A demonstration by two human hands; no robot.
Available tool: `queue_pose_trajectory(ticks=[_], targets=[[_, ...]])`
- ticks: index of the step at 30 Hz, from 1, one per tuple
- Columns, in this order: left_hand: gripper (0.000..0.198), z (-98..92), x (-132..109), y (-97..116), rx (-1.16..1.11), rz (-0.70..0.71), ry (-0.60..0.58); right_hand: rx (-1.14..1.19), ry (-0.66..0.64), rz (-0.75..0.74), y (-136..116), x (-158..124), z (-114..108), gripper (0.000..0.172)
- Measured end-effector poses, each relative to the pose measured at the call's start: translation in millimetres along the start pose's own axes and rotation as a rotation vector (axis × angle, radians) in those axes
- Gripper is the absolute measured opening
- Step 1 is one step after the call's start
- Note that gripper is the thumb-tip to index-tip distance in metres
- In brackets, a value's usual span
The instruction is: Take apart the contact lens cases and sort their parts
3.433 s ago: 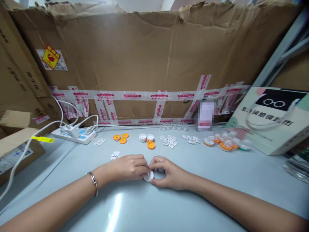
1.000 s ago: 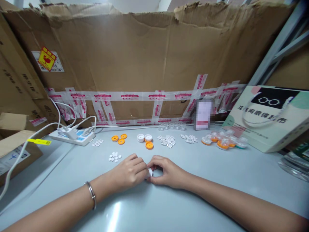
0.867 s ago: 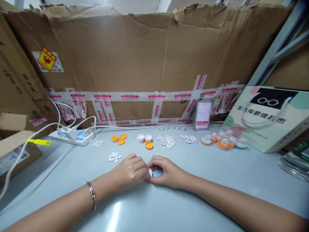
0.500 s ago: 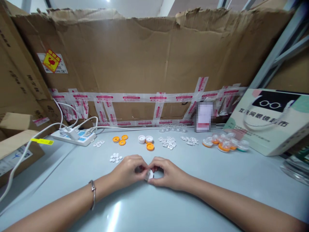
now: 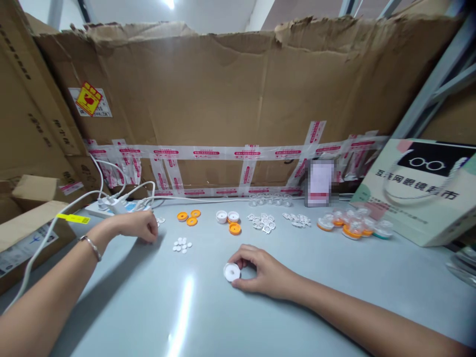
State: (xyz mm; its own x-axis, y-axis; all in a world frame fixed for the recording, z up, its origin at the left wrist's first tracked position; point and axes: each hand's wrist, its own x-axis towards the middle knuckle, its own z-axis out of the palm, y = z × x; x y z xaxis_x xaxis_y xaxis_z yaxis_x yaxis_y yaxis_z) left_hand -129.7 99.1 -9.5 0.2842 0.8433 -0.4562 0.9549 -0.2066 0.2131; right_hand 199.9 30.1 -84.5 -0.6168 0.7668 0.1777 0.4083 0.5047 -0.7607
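My right hand (image 5: 262, 271) rests on the grey table (image 5: 334, 277), its fingers curled round a small white round cap (image 5: 231, 271) that lies open side up. Far to the left, my left hand (image 5: 138, 226) is closed in a loose fist over a cluster of tiny white pieces (image 5: 160, 220) beside the power strip (image 5: 111, 207). What it holds, if anything, is hidden. A group of small white discs (image 5: 181, 244) lies between the two hands.
Along the back lie orange rings (image 5: 189, 217), white caps with an orange one (image 5: 229, 220), white flat pieces (image 5: 263, 222), clear cups (image 5: 270, 200) and finished orange and clear pieces (image 5: 351, 225). A taped cardboard wall (image 5: 238, 109), a paper bag (image 5: 420, 188) and boxes at left (image 5: 26, 218) surround the table.
My left hand has left the white cap and swung out to the left, to the tiny pieces by the power strip. My right hand stays on the cap, whose open side now shows.
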Motion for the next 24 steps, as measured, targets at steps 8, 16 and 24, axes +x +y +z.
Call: queue_pose_trajectory(ticks=[8, 16, 24], targets=[[0.017, 1.5, 1.8, -0.7, -0.014, -0.028, 0.003, 0.009, -0.001, -0.013, 1.4, 0.1, 0.1, 0.021], [0.022, 7.5, -8.0, 48.1, -0.001, 0.215, 0.336, 0.133, 0.075, 0.047, 2.9, 1.5, -2.1, 0.021], [0.017, 81.2, -2.9, 124.5, 0.334, 0.957, 0.772, 0.209, 0.151, -0.031, 3.1, 1.3, -2.6, 0.023]])
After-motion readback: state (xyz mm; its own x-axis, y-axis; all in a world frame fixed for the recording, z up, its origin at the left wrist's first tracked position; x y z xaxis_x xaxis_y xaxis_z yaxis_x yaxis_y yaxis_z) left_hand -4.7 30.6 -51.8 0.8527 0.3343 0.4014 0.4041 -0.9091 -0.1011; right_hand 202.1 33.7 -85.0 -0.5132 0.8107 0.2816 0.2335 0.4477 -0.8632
